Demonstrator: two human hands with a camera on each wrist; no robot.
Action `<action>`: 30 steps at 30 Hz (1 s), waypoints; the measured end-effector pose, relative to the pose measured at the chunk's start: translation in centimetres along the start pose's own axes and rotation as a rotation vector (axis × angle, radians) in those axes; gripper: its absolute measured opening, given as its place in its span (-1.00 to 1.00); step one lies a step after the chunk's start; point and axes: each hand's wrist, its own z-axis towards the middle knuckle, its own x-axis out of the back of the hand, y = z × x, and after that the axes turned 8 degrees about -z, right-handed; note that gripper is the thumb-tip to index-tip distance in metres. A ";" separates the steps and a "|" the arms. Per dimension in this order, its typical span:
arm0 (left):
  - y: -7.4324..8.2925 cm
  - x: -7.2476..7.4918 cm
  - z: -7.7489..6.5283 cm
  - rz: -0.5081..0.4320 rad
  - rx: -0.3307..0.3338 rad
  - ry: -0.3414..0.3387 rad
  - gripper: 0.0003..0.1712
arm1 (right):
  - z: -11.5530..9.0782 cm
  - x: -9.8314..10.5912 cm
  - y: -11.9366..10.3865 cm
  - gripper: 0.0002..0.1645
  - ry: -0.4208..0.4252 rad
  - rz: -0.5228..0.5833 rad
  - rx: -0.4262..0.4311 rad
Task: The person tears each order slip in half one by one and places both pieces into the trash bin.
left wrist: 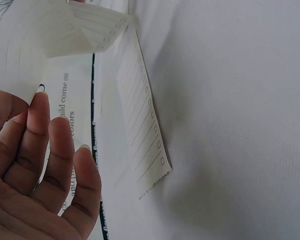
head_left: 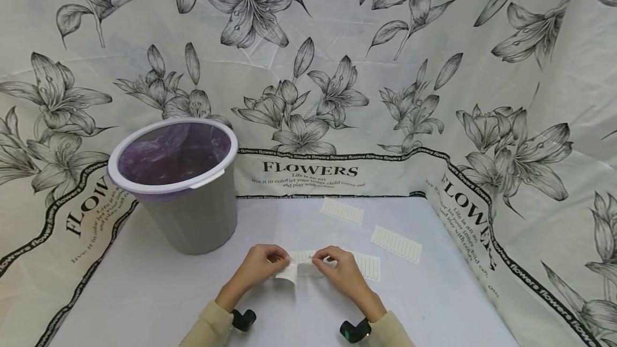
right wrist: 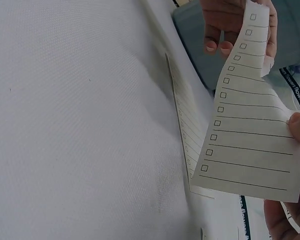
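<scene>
My left hand (head_left: 262, 268) and right hand (head_left: 343, 276) pinch a strip of white checklist paper (right wrist: 245, 145) between thumbs and fingertips, held up over the table. Small boxes and ruled lines run along the strip. It bends and narrows toward the left fingers, where a ragged edge shows in the right wrist view. In the left wrist view, the left thumb and index finger grip the curled paper (left wrist: 20, 55). Just beyond the hands, a similar checklist sheet (head_left: 368, 266) lies flat on the table, partly hidden by the right hand.
A grey bin (head_left: 202, 218) with a white rim and purple liner stands at the back left. Two more lined sheets lie at the back right, one farther back (head_left: 341, 211) and one to the right (head_left: 396, 243). Flower-printed cloth (head_left: 308, 175) encloses the white table (head_left: 144, 293).
</scene>
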 end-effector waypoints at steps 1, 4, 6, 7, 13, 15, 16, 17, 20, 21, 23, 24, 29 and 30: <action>-0.1 0.1 0.0 0.003 0.004 0.003 -0.90 | 0.0 0.0 0.0 -0.87 0.002 0.000 -0.009; -0.2 0.4 -0.1 0.011 0.018 0.019 -0.91 | 0.0 0.2 0.0 -0.87 0.008 0.004 -0.031; -0.2 0.7 -0.2 0.018 0.018 0.031 -0.92 | 0.0 0.3 0.1 -0.90 0.014 0.002 -0.039; -0.2 0.9 -0.2 0.019 0.021 0.038 -0.93 | 0.0 0.4 0.1 -0.90 0.017 0.003 -0.040; -0.5 2.1 -0.6 0.028 0.039 0.089 -0.95 | 0.0 1.0 0.4 -0.91 0.033 0.006 -0.050; -0.8 2.5 -0.8 0.031 0.052 0.108 -0.95 | 0.0 1.2 0.5 -0.90 0.031 0.009 -0.063; -0.9 2.6 -0.9 0.030 0.059 0.115 -0.96 | 0.0 1.3 0.5 -0.91 0.032 0.010 -0.068; -1.0 2.8 -1.0 0.034 0.067 0.123 -0.96 | 0.1 1.4 0.6 -0.91 0.032 0.010 -0.073; -1.4 3.4 -1.4 0.057 0.079 0.149 -0.95 | 0.1 1.7 0.6 -0.90 0.033 0.016 -0.083; -1.5 3.6 -1.5 0.062 0.080 0.157 -0.96 | 0.1 1.8 0.6 -0.91 0.036 0.017 -0.080; -1.8 4.0 -1.7 0.081 0.086 0.169 -0.94 | 0.1 2.1 0.6 -0.89 0.037 0.021 -0.081; -1.8 4.3 -1.9 0.088 0.089 0.172 -0.93 | 0.1 2.2 0.6 -0.88 0.036 0.023 -0.084; -2.0 5.3 -2.4 0.120 0.106 0.165 -0.91 | 0.3 2.8 0.7 -0.87 0.026 0.023 -0.073; -1.9 5.5 -2.5 0.125 0.101 0.162 -0.91 | 0.4 2.9 0.8 -0.90 0.024 0.023 -0.067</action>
